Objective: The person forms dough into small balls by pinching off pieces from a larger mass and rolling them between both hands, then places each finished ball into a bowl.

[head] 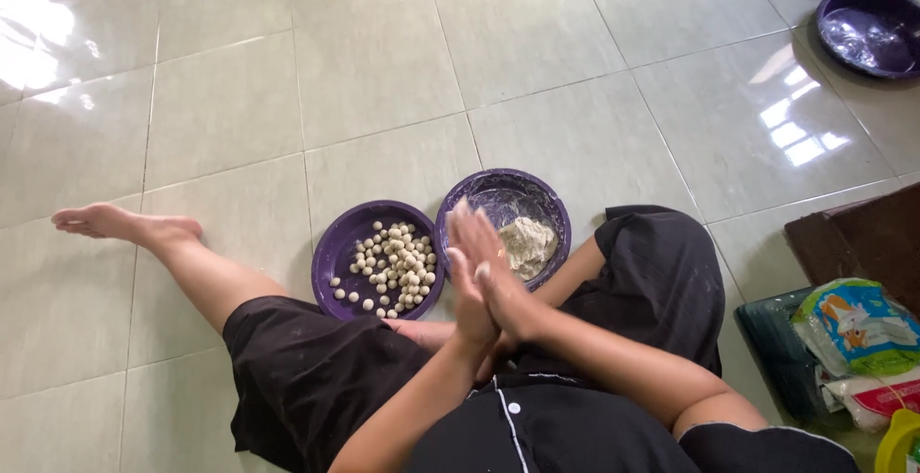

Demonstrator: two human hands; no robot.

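Dough lies in a purple bowl just beyond both hands, nearer the right hand. Left hand presses flat against it, palms together; anything between is hidden. Balls fill the left bowl.

On the tiled floor, the bowl of dough balls sits just left of and touching the bowl of dough, both hands pressed together right above them, food packets lying far right.

Left hand and right hand press palms together above 2 purple bowls.
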